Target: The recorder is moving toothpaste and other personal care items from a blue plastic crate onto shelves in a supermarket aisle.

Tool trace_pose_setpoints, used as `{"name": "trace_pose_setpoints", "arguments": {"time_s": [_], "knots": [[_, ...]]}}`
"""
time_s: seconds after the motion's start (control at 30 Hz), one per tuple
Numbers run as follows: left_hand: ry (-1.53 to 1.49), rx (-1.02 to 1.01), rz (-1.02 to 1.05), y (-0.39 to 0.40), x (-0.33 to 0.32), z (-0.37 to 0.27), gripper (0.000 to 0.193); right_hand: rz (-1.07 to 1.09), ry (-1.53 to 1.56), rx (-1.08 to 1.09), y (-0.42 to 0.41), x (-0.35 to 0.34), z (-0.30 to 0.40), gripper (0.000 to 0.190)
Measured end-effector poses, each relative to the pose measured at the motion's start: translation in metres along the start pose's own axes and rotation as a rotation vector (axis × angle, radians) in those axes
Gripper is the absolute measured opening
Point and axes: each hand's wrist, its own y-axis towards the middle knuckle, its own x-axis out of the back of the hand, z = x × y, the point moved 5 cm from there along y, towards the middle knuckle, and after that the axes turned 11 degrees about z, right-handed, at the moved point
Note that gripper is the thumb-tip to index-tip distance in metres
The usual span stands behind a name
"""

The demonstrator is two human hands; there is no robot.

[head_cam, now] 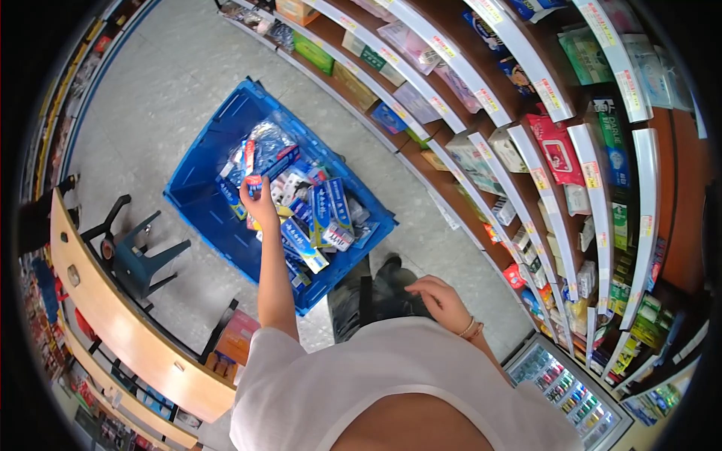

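Note:
My left hand (260, 204) reaches down into a blue plastic crate (197, 166) on the floor. Its thumb and fingers pinch the near end of a long blue-and-red carton (276, 163), which looks like a toothpaste box. Around it in the crate are several blue-and-white toothpaste boxes (321, 208), a small white carton (338, 237) and a clear plastic bag (273, 138). A red-and-white box (249, 157) stands just beyond my fingers. My right hand (443, 301), wearing bracelets at the wrist, hangs near my waist with nothing in it, fingers loosely bent.
Store shelves (485, 146) with packaged goods and price tags curve along the right. A glass-fronted drinks cooler (564, 389) stands at lower right. To the left are a dark plastic stool (146, 253) and a wooden counter (130, 332). Grey tiled floor (169, 62) surrounds the crate.

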Motion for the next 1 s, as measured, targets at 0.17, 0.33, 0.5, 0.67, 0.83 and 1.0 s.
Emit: {"name": "trace_pose_setpoints", "arguments": {"time_s": [0.17, 0.33, 0.5, 0.67, 0.83, 1.0], "knots": [[-0.613, 0.154, 0.268, -0.075, 0.046, -0.08, 0.046, 0.101, 0.003, 0.061, 0.014, -0.006, 0.013, 0.022], [-0.882, 0.188, 0.528, -0.144, 0.012, -0.152, 0.063, 0.145, 0.431, 0.032, 0.011, -0.006, 0.009, 0.027], [-0.494, -0.287, 0.756, -0.217, -0.056, -0.214, 0.068, 0.08, 1.103, 0.172, -0.003, 0.022, 0.01, 0.039], [-0.333, -0.841, 1.015, -0.321, -0.126, -0.29, 0.054, -0.151, 1.265, 0.433, -0.058, 0.088, 0.001, 0.057], [-0.022, -1.107, 1.286, -0.402, -0.204, -0.32, 0.067, -0.357, 1.121, 0.682, -0.16, 0.172, -0.023, 0.064], [-0.187, -0.784, 1.374, -0.479, -0.283, -0.323, 0.074, -1.037, 0.093, 0.567, -0.34, 0.278, -0.086, 0.058]]}}
